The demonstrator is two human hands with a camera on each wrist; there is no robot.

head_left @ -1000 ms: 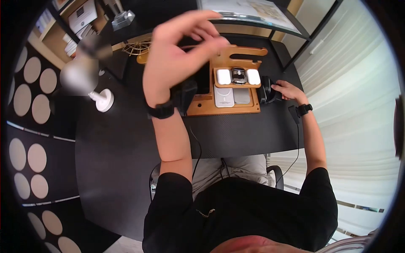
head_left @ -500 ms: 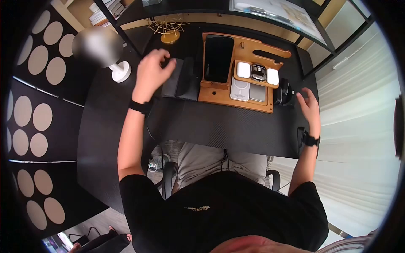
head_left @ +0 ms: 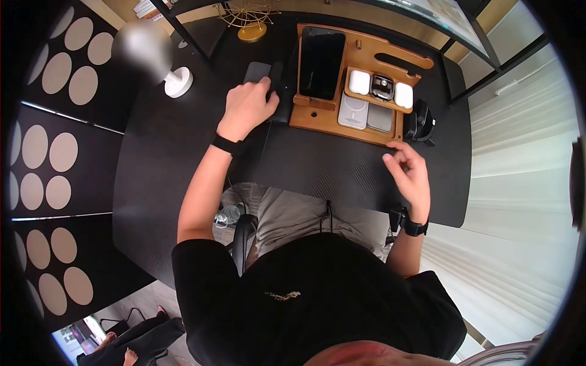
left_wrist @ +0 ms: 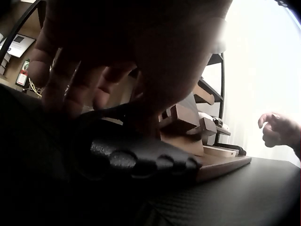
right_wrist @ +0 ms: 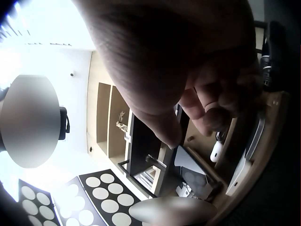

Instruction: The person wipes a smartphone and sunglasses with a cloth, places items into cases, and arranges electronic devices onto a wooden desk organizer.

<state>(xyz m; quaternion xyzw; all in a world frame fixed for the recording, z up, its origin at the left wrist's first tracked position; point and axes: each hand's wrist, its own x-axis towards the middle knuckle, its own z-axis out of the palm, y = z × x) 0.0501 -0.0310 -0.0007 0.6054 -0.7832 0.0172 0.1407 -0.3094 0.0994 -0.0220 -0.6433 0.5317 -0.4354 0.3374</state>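
My left hand (head_left: 247,107) grips a black folded, leather-like item (head_left: 276,76) left of the wooden stand. In the left wrist view, its fingers (left_wrist: 75,96) curl down at the far side, and the thumb hides part of the item's rounded near end (left_wrist: 127,153). My right hand (head_left: 412,174) hovers near the stand's lower right corner, fingers loosely bent and holding nothing. On the wooden stand (head_left: 342,129) are a black phone (head_left: 321,64), a watch (head_left: 383,86), two white cases (head_left: 360,82) and two flat pale devices (head_left: 353,112). A black curved item (head_left: 421,121) stands to its right.
A white lamp (head_left: 178,82) is at the left, with a gold wire ornament (head_left: 251,30) at the back. A black-framed shelf (head_left: 390,6) overhangs the rear of the black desk (head_left: 329,165). White curtains (head_left: 519,165) border the right side.
My left hand has swung left from over the stand, then down onto the black folded item. My right hand has left the black curved item and come back towards me. The head view has shifted.
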